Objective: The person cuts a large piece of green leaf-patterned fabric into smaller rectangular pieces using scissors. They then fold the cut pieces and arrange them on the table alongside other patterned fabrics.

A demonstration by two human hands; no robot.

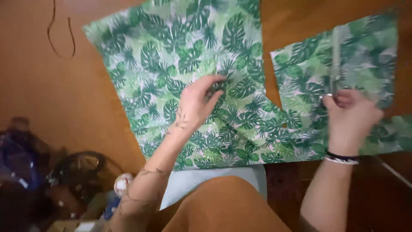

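A large piece of green leaf-print fabric [180, 60] lies spread on a brown wooden table [47, 94]. My left hand [198, 101] rests flat on the cloth near its middle, fingers apart. My right hand [349, 114] grips the handles of a pair of scissors [335, 60], whose blades point away from me over the right part of the fabric [369, 51]. A cut gap in the cloth runs between the two hands.
A thin dark cord [60, 38] lies on the table at the upper left. A blurred heap of bags and small things [51, 180] sits at the lower left, below the table edge. My knee [223, 206] is in the foreground.
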